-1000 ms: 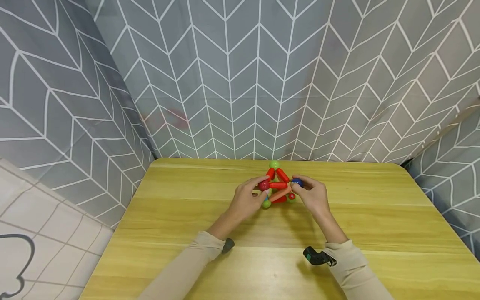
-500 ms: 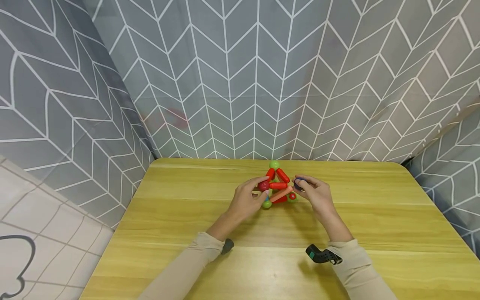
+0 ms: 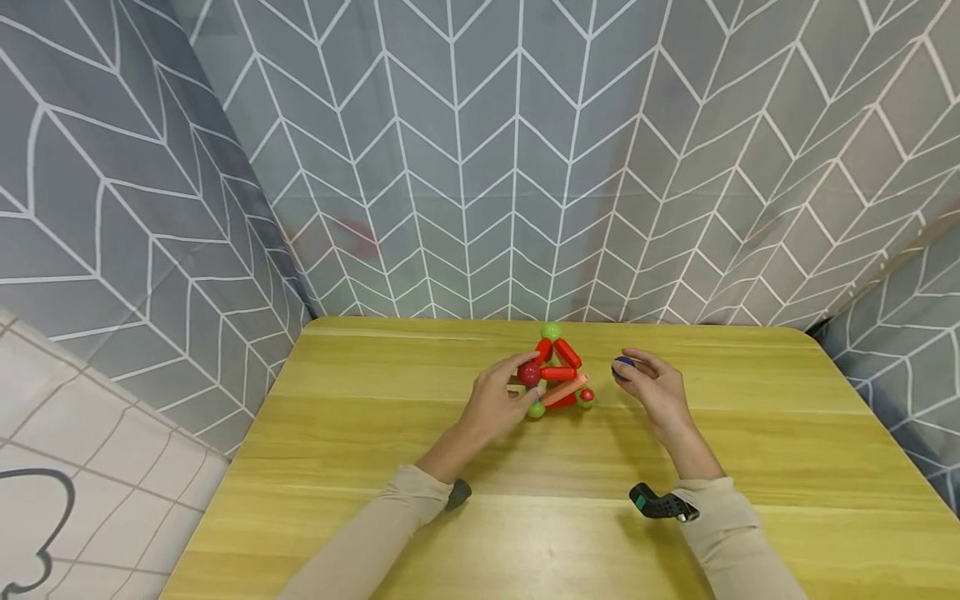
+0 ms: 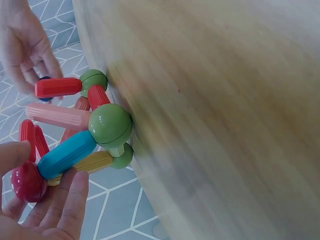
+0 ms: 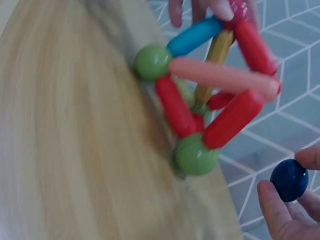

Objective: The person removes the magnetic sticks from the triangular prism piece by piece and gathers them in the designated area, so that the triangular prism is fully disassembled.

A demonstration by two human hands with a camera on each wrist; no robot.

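A structure of coloured rods and balls stands on the table. My left hand grips its dark red ball, thumb on one side and fingers on the other; the blue rod runs from that ball to a green ball. To the right, apart from the structure, my right hand pinches a dark blue ball between thumb and fingers. The pink rod and an upright red rod have free ends on the side facing the right hand.
More green balls, such as the far one, sit at the structure's base with red rods between them. A grey patterned curtain hangs just behind the table's back edge. Both wrists wear black straps.
My right hand has drawn away to the right with the blue ball, leaving a gap to the rods. The left hand has stayed on the red ball.
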